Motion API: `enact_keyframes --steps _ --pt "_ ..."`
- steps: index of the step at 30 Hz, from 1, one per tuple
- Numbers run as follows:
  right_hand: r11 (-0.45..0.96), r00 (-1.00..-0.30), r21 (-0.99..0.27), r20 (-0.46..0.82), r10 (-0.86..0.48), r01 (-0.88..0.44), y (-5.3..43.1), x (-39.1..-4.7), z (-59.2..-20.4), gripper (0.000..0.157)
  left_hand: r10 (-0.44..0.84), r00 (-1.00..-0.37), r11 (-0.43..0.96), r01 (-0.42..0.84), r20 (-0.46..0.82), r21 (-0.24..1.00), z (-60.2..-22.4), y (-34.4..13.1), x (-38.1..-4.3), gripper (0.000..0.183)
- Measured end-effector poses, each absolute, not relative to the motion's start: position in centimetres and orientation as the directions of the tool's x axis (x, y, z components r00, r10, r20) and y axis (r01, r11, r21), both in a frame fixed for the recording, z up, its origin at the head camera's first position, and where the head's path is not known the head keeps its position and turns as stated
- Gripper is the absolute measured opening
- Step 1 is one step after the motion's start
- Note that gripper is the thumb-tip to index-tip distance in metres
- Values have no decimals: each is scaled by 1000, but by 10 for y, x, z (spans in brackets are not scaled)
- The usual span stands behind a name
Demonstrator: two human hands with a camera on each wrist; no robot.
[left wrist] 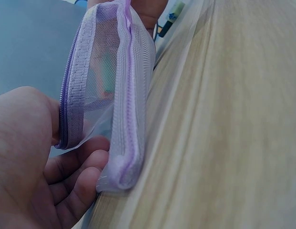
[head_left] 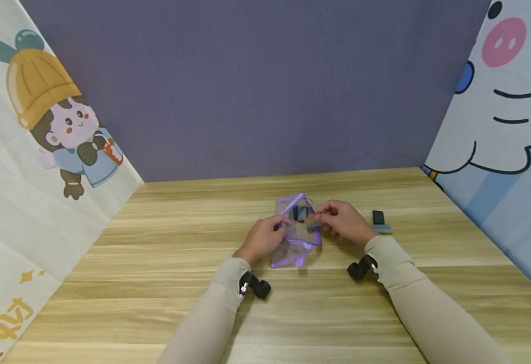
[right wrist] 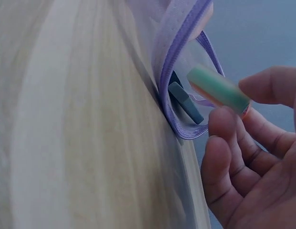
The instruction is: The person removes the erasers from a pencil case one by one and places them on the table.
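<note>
A see-through mesh zip pouch (head_left: 287,254) with purple edging lies on the table, its zipped mouth spread wide towards the right. My left hand (head_left: 264,236) grips the pouch's left side, thumb at the zip edge and fingers round the outside. Between thumb and fingertips, my right hand (head_left: 344,222) pinches a small green-and-orange eraser (right wrist: 218,88). In the right wrist view, that eraser's far end reaches into the mouth of the pouch. Dark and grey-blue eraser-like blocks (head_left: 300,213) lie inside, seen also as a grey-green block (right wrist: 186,102) past the zip.
Right of the pouch, beyond my right wrist, a black block (head_left: 378,217) lies against a blue-and-green striped block (head_left: 382,229). A grey-purple panel (head_left: 265,91) stands along the table's back edge. Printed cartoon sheets (head_left: 1,151) flank the wooden table (head_left: 179,303).
</note>
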State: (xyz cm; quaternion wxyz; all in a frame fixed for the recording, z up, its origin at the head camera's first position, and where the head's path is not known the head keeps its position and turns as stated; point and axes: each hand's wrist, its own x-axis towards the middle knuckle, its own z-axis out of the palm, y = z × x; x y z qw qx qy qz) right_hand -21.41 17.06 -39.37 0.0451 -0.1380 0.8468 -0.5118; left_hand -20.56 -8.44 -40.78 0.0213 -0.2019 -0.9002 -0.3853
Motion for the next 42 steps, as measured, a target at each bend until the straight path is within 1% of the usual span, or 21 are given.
enact_keyframes --steps 7,16,25,32,42 --pt "437 -958 -881 57 -282 -181 173 -216 -389 24 355 -914 613 387 198 688 -408 -82 -209 27" --pt "421 -952 -888 55 -300 -184 174 -216 -388 28 346 -919 616 375 191 693 -409 -80 -210 26" --pt "447 -957 -877 48 -285 -177 180 -217 -394 23 348 -918 619 376 188 690 -409 -78 -211 27" --pt "423 -951 -883 74 -302 -203 184 -216 -393 25 344 -917 625 384 202 680 -411 -79 -213 26" --pt "416 -950 -891 50 -308 -181 195 -219 -392 23 334 -921 613 375 202 695 -410 -80 -215 26"
